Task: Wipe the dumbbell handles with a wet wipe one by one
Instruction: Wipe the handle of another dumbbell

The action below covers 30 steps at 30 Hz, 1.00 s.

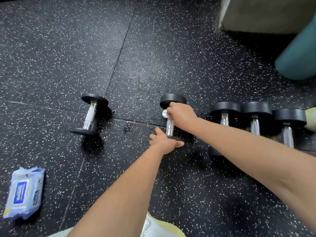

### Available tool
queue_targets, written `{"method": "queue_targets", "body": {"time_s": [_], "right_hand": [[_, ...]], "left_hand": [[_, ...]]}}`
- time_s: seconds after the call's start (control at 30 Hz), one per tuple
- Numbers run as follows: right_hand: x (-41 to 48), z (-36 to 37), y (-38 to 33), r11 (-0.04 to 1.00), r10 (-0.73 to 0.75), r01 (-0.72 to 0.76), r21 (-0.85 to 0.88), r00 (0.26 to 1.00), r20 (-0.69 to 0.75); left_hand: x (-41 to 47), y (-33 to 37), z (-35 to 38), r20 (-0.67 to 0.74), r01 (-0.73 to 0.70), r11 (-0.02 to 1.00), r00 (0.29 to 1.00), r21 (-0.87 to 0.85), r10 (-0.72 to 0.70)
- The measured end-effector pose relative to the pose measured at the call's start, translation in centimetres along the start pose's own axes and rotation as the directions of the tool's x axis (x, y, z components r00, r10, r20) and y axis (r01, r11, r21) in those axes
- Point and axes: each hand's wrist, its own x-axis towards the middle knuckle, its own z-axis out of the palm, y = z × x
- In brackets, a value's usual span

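A black dumbbell with a chrome handle [170,127] lies on the speckled floor in the middle. My right hand [182,115] grips the far end of that handle with a white wet wipe [164,114] wrapped round it. My left hand [165,141] rests over the near weight plate, thumb and fingers spread on either side. Another dumbbell [90,115] lies apart to the left. Three more dumbbells [254,124] lie side by side on the right, partly hidden by my right forearm.
A pack of wet wipes [24,194] lies on the floor at the lower left. A teal cylinder [297,59] and a grey block [266,14] stand at the upper right. Black speckled rubber floor [68,48] spreads beyond the dumbbells.
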Motion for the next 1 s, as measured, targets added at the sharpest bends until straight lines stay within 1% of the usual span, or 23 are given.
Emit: {"method": "queue_targets", "body": {"time_s": [0.07, 0.13, 0.2, 0.27, 0.3, 0.4, 0.43, 0.47, 0.5, 0.53, 0.57, 0.67, 0.73, 0.77, 0.83, 0.87, 0.93, 0.97, 1.0], "right_hand": [[-1.1, 0.8, -0.4, 0.993, -0.110, 0.111, -0.028, 0.993, 0.047], [-2.5, 1.4, -0.8, 0.970, -0.242, 0.242, 0.018, 0.960, 0.143], [-2.7, 1.4, -0.5, 0.949, -0.315, 0.314, 0.034, 0.930, 0.189], [-1.7, 0.9, -0.1, 0.947, -0.317, 0.320, 0.007, 0.934, 0.163], [-1.1, 0.8, 0.0, 0.957, -0.285, 0.288, -0.007, 0.950, 0.126], [0.2, 0.0, 0.5, 0.997, -0.071, 0.071, -0.008, 0.997, 0.011], [0.3, -0.1, 0.6, 1.000, -0.006, 0.006, 0.010, 1.000, -0.019], [0.1, 0.0, 0.5, 0.999, 0.028, -0.027, 0.023, 0.999, -0.030], [-0.2, 0.1, 0.4, 1.000, 0.017, -0.017, 0.016, 1.000, -0.025], [-0.7, 0.4, 0.2, 1.000, -0.030, 0.030, -0.004, 1.000, -0.008], [-1.2, 0.9, 0.0, 0.995, -0.099, 0.100, -0.019, 0.995, 0.024], [-2.7, 1.9, 0.1, 0.960, -0.281, 0.279, 0.035, 0.950, 0.133], [-2.4, 1.9, 0.3, 0.947, -0.321, 0.321, 0.029, 0.931, 0.175], [-2.0, 1.6, 0.3, 0.945, -0.323, 0.326, 0.010, 0.931, 0.172], [-0.8, 0.9, 0.4, 0.954, -0.294, 0.299, -0.026, 0.948, 0.119], [-0.4, 0.4, 0.6, 0.968, -0.244, 0.248, -0.034, 0.966, 0.086], [0.2, -0.2, 1.3, 0.997, -0.071, 0.071, -0.011, 0.997, 0.024], [0.3, -0.2, 1.4, 1.000, 0.009, -0.009, -0.001, 1.000, 0.001], [0.2, 0.0, 1.4, 0.998, 0.057, -0.057, -0.001, 0.998, -0.013]], "left_hand": [[0.3, -0.2, 0.0, -0.002, -0.002, 0.999, 1.000, -0.032, 0.002], [0.4, -0.4, -0.1, 0.002, -0.009, 0.997, 1.000, -0.080, 0.009], [0.5, -0.4, -0.5, 0.024, 0.001, 0.994, 1.000, -0.112, 0.002], [0.5, -0.4, -0.7, 0.049, 0.011, 0.993, 0.999, -0.118, -0.006], [0.5, -0.4, -0.8, 0.055, 0.017, 0.993, 0.998, -0.114, -0.011], [0.5, -0.2, -0.9, 0.059, 0.023, 0.993, 0.998, -0.112, -0.017], [0.5, 0.0, -0.9, 0.060, 0.030, 0.993, 0.998, -0.111, -0.024], [0.4, 0.2, -0.9, 0.061, 0.037, 0.994, 0.998, -0.107, -0.030], [0.5, 0.2, -0.9, 0.062, 0.043, 0.994, 0.997, -0.102, -0.037], [0.6, 0.2, -0.8, 0.064, 0.047, 0.994, 0.997, -0.098, -0.041], [0.7, 0.2, -0.8, 0.070, 0.049, 0.994, 0.997, -0.099, -0.042], [0.7, 0.1, -0.9, 0.077, 0.043, 0.990, 0.996, -0.133, -0.033], [0.7, 0.1, -0.9, 0.068, 0.040, 0.988, 0.997, -0.151, -0.030], [0.7, 0.0, -0.9, 0.070, 0.043, 0.986, 0.997, -0.161, -0.032], [0.8, -0.2, -0.9, 0.093, 0.061, 0.978, 0.995, -0.200, -0.043], [0.9, -0.3, -0.9, 0.105, 0.067, 0.974, 0.993, -0.215, -0.045], [0.8, -0.2, -0.7, 0.102, 0.062, 0.971, 0.994, -0.233, -0.039], [0.7, -0.1, -0.6, 0.094, 0.061, 0.970, 0.995, -0.235, -0.040], [0.3, 0.0, -0.5, 0.083, 0.057, 0.972, 0.996, -0.228, -0.038]]}}
